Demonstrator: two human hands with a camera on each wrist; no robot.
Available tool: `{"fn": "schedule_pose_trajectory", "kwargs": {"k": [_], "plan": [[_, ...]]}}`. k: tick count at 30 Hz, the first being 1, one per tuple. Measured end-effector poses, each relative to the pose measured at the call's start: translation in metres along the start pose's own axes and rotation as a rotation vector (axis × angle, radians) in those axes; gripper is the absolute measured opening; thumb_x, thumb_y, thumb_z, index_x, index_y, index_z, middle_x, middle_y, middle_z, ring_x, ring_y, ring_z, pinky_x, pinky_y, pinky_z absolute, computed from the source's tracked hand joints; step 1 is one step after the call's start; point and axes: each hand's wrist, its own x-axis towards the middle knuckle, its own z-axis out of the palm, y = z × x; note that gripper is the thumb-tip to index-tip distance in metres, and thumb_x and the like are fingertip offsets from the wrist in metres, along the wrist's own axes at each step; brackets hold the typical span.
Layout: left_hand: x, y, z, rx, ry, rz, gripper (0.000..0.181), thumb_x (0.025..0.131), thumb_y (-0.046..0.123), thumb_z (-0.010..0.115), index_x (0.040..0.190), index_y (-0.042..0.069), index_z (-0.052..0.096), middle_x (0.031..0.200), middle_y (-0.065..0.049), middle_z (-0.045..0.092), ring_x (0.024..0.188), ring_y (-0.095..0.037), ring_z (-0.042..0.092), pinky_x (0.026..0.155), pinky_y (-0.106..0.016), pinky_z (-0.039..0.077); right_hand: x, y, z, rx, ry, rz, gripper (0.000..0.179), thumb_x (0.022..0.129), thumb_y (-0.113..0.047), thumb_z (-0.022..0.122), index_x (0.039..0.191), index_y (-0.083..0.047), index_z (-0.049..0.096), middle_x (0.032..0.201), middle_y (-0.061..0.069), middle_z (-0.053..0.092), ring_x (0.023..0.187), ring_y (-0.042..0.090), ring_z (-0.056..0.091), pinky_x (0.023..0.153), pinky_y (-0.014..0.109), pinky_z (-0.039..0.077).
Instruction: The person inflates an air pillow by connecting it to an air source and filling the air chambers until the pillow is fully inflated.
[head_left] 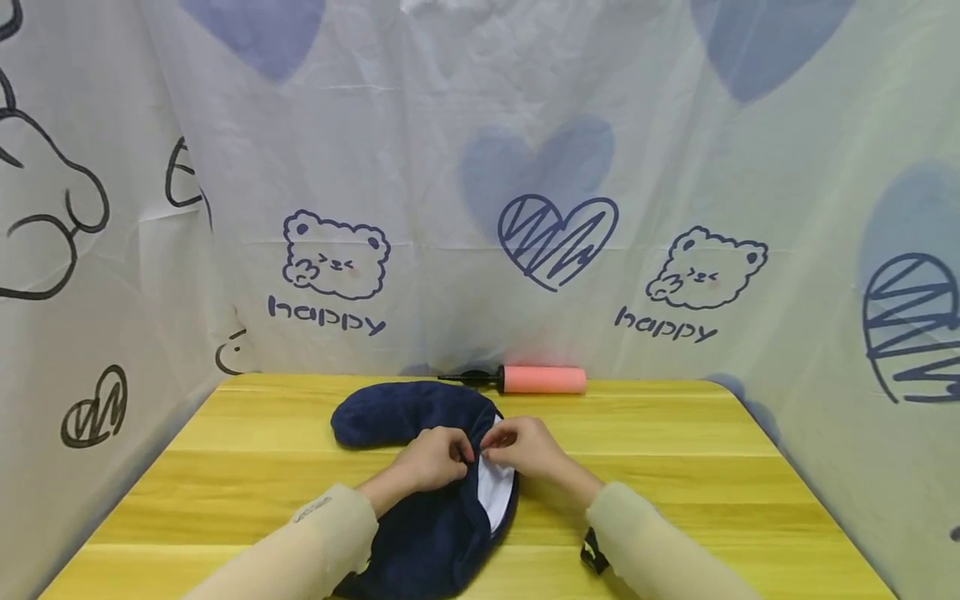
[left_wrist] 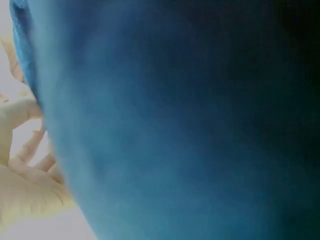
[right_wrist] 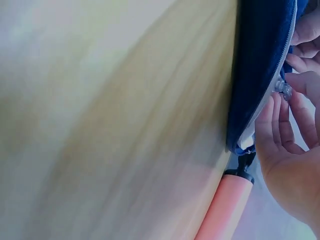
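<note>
A navy U-shaped neck pillow lies on the table, its cover unzipped along the right side so that a white inner layer shows. My left hand pinches the navy fabric at the left edge of this opening. Facing it, my right hand has thumb and fingers at the opening. The right wrist view shows a small clear plastic valve between the right thumb and fingers, beside the zipper. Blurred navy cloth fills most of the left wrist view.
Behind the pillow, a hand pump with a pink barrel and black nozzle end lies at the back edge of the wooden table. A white printed curtain hangs behind and at both sides.
</note>
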Motion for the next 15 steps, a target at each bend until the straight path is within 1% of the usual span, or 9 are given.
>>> {"fn": "schedule_pose_trajectory", "kwargs": {"k": [3, 7, 10, 13, 15], "plan": [[0.0019, -0.0010, -0.0006, 0.013, 0.034, 0.014, 0.010, 0.085, 0.008, 0.075, 0.086, 0.015, 0.069, 0.077, 0.003, 0.060, 0.066, -0.015, 0.055, 0.060, -0.033, 0.045, -0.0020, -0.0013, -0.0014, 0.061, 0.029, 0.036, 0.009, 0.085, -0.006, 0.078, 0.093, -0.006, 0.080, 0.086, 0.002, 0.075, 0.075, 0.010, 0.064, 0.067, 0.023, 0.054], [0.0031, -0.0009, -0.0020, 0.070, 0.096, 0.001, 0.011, 0.088, 0.011, 0.070, 0.082, 0.020, 0.067, 0.083, 0.001, 0.055, 0.069, -0.019, 0.052, 0.060, -0.036, 0.041, -0.0018, -0.0032, -0.0024, 0.112, 0.070, 0.082, 0.011, 0.085, -0.006, 0.077, 0.095, -0.005, 0.080, 0.088, 0.003, 0.075, 0.075, 0.010, 0.064, 0.067, 0.023, 0.054], [0.0039, -0.0024, -0.0020, 0.097, 0.125, -0.004, 0.010, 0.087, 0.010, 0.070, 0.086, 0.020, 0.071, 0.088, 0.000, 0.055, 0.072, -0.021, 0.052, 0.062, -0.038, 0.042, -0.0009, -0.0037, -0.0028, 0.130, 0.092, 0.089, 0.012, 0.084, -0.006, 0.077, 0.095, -0.004, 0.080, 0.088, 0.004, 0.075, 0.074, 0.009, 0.064, 0.067, 0.023, 0.054], [0.0053, -0.0056, -0.0002, 0.083, 0.138, 0.010, 0.014, 0.084, 0.009, 0.072, 0.094, 0.018, 0.075, 0.092, -0.001, 0.057, 0.076, -0.020, 0.054, 0.064, -0.039, 0.044, -0.0004, -0.0039, -0.0031, 0.155, 0.099, 0.080, 0.012, 0.084, -0.006, 0.077, 0.095, -0.002, 0.080, 0.088, 0.006, 0.076, 0.073, 0.009, 0.064, 0.067, 0.023, 0.054], [0.0057, -0.0075, 0.0013, 0.057, 0.144, 0.018, 0.014, 0.084, 0.011, 0.074, 0.097, 0.017, 0.076, 0.094, -0.001, 0.059, 0.078, -0.020, 0.055, 0.066, -0.040, 0.046, -0.0002, -0.0035, -0.0028, 0.180, 0.098, 0.079, 0.012, 0.084, -0.006, 0.078, 0.096, -0.001, 0.080, 0.088, 0.006, 0.076, 0.073, 0.009, 0.064, 0.067, 0.023, 0.054]]}}
